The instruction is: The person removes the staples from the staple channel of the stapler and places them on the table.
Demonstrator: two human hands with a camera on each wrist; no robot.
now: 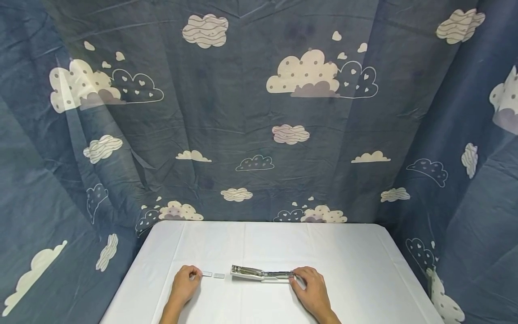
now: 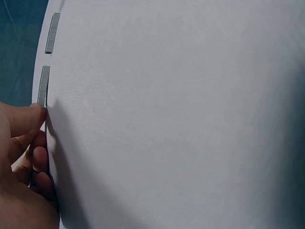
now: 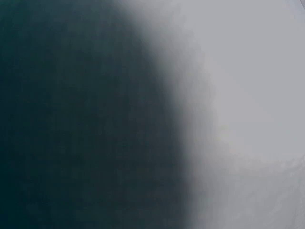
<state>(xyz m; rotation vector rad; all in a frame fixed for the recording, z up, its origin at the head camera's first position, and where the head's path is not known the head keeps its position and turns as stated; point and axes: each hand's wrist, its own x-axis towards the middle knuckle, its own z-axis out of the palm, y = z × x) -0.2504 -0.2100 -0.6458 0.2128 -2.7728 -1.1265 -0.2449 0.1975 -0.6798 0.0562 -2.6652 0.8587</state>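
On the left of the white table my left hand (image 1: 185, 284) pinches the end of a strip of staples (image 2: 44, 86) between thumb and fingertip. A second strip of staples (image 1: 219, 276) lies just beyond it, in line and a small gap apart. Farther right is a stapler (image 1: 247, 271), folded open so its silver top and its magazine stretch out in a long line. My right hand (image 1: 312, 288) grips the stapler's right end with thumb and fingers. The right wrist view shows only a dark blur and white surface, with no hand in it.
The white table (image 1: 344, 252) has rounded far corners. Dark blue curtains (image 1: 226, 112) printed with clouds hang behind it and on both sides.
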